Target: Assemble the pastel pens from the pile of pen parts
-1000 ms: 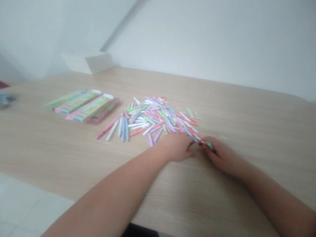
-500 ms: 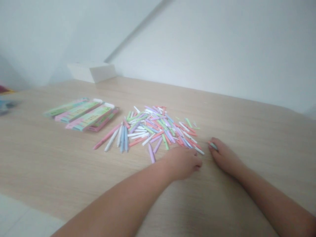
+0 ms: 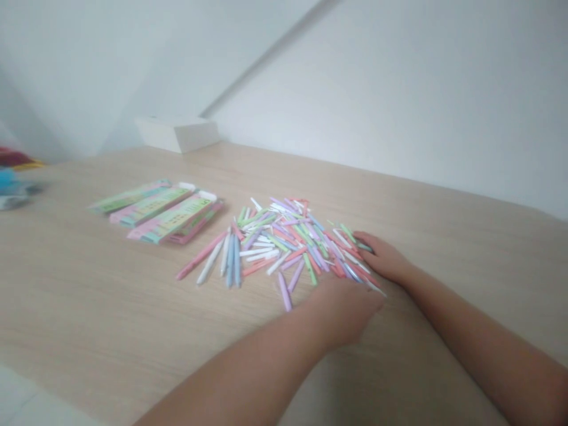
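Note:
A heap of pastel pen parts (image 3: 284, 242) in purple, white, green, coral and blue lies mid-table. My right hand (image 3: 384, 257) reaches to the heap's right edge. Its fingers are bent around a small grey-green pen part (image 3: 364, 247). My left hand (image 3: 348, 307) is at the near side of the heap, blurred, back of the hand up. Its fingers look curled together, and whatever they may hold is hidden. Just left of that wrist rests a purple pen barrel (image 3: 284, 291).
Several pens (image 3: 229, 260) in pink, white and blue lie fanned left of the heap. Farther left are flat pastel packages (image 3: 171, 218). A white box (image 3: 180, 135) stands by the wall. Blurred blue and red items (image 3: 13, 180) sit at the far left edge.
My right hand has moved left and forward to the heap's edge with the small pen part. My left hand has shifted slightly right. The view has turned a little left.

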Demonstrator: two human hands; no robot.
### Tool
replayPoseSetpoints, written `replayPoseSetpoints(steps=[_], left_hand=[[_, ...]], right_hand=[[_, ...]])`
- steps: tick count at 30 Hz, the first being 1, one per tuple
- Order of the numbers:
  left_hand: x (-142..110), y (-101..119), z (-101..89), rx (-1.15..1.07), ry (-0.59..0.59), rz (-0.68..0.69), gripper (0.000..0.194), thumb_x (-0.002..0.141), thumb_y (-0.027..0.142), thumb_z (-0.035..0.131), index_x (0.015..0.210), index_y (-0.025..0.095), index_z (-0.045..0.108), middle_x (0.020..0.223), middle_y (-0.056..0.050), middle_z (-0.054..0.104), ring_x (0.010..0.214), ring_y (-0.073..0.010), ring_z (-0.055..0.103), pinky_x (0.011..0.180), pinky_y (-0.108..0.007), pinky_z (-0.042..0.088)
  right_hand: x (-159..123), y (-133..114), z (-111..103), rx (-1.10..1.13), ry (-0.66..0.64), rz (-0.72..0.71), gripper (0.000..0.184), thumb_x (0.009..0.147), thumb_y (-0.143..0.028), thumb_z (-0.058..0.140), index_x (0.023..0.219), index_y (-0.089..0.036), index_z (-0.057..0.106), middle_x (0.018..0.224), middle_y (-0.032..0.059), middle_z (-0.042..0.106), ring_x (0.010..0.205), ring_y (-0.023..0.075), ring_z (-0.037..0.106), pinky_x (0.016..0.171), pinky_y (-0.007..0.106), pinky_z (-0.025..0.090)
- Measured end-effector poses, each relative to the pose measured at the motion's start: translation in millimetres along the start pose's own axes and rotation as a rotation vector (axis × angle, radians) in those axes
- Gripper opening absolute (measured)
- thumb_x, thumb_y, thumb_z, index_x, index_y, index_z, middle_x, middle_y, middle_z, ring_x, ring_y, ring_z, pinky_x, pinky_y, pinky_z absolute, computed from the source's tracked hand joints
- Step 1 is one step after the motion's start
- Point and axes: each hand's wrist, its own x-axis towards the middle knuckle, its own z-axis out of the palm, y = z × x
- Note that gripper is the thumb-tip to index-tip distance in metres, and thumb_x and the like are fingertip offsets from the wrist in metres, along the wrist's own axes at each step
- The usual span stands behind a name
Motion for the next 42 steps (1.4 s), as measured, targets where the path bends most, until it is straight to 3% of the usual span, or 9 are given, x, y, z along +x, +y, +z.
replayPoseSetpoints(steps=[3,7,12,19,23,30,42], left_hand=[[1,-1,-2.5,-0.023,0.002,-0.028,0.023,0.096,0.019,0.052,0.114,0.023,0.066,0.111,-0.006,0.075,0.098,-0.0284,0.073,0.079,-0.045,0.056],[1,-3,-3.6,-0.022,-0.009,-0.014,0.031,0.097,0.021,0.049,0.124,0.024,0.065,0.117,-0.009,0.074,0.105,-0.0303,0.071,0.084,-0.048,0.056],[1,-7,-6.8,-0.052,-0.029,-0.037,0.032,0.097,0.021,0.048,0.124,0.021,0.065,0.121,-0.009,0.073,0.109,-0.0281,0.07,0.087,-0.042,0.057],[-2,-16,-10.1,-0.245,0.024,-0.28,0.037,0.099,0.032,0.044,0.129,0.037,0.065,0.099,-0.002,0.077,0.085,-0.0227,0.073,0.075,-0.033,0.055],[-2,-26,-2.3,-0.39,0.095,-0.356,0.03,0.097,0.031,0.048,0.12,0.031,0.068,0.097,-0.002,0.076,0.087,-0.0205,0.071,0.074,-0.03,0.054],[1,-38,4.9,-0.592,0.18,-0.411,0.02,0.099,0.034,0.049,0.11,0.026,0.065,0.105,-0.003,0.077,0.098,-0.0193,0.071,0.082,-0.03,0.055],[2,-39,5.2,-0.647,0.204,-0.44,0.018,0.098,0.033,0.054,0.108,0.026,0.068,0.106,-0.002,0.078,0.1,-0.0191,0.072,0.084,-0.03,0.056]], right_hand=[[-5,-1,-2,0.012,-0.014,-0.067,0.049,0.096,-0.042,0.053,0.14,-0.022,0.061,0.146,0.0113,0.062,0.134,0.0312,0.059,0.115,0.048,0.045],[-12,-2,-4,0.059,0.002,-0.052,0.051,0.096,-0.044,0.056,0.141,-0.022,0.06,0.145,0.0117,0.063,0.133,0.0313,0.06,0.114,0.048,0.046],[-14,-5,-7,0.1,-0.018,-0.055,0.049,0.094,-0.041,0.059,0.139,-0.022,0.062,0.142,0.0112,0.065,0.129,0.0301,0.062,0.111,0.047,0.048],[-13,2,-5,0.147,0.071,0.043,0.039,0.099,-0.04,0.05,0.129,-0.022,0.068,0.126,0.0093,0.073,0.116,0.0274,0.069,0.103,0.044,0.053],[-9,8,-1,0.069,0.139,0.088,0.035,0.095,-0.029,0.049,0.119,-0.02,0.073,0.121,0.0111,0.074,0.113,0.0276,0.068,0.104,0.045,0.052],[-2,6,-11,-0.004,0.061,-0.054,0.029,0.088,-0.026,0.053,0.104,-0.02,0.078,0.114,0.0108,0.075,0.112,0.0286,0.066,0.105,0.045,0.049],[-2,1,-36,0.013,-0.128,0.071,0.031,0.088,-0.034,0.056,0.101,-0.027,0.082,0.107,0.0047,0.08,0.101,0.0279,0.073,0.091,0.04,0.057]])
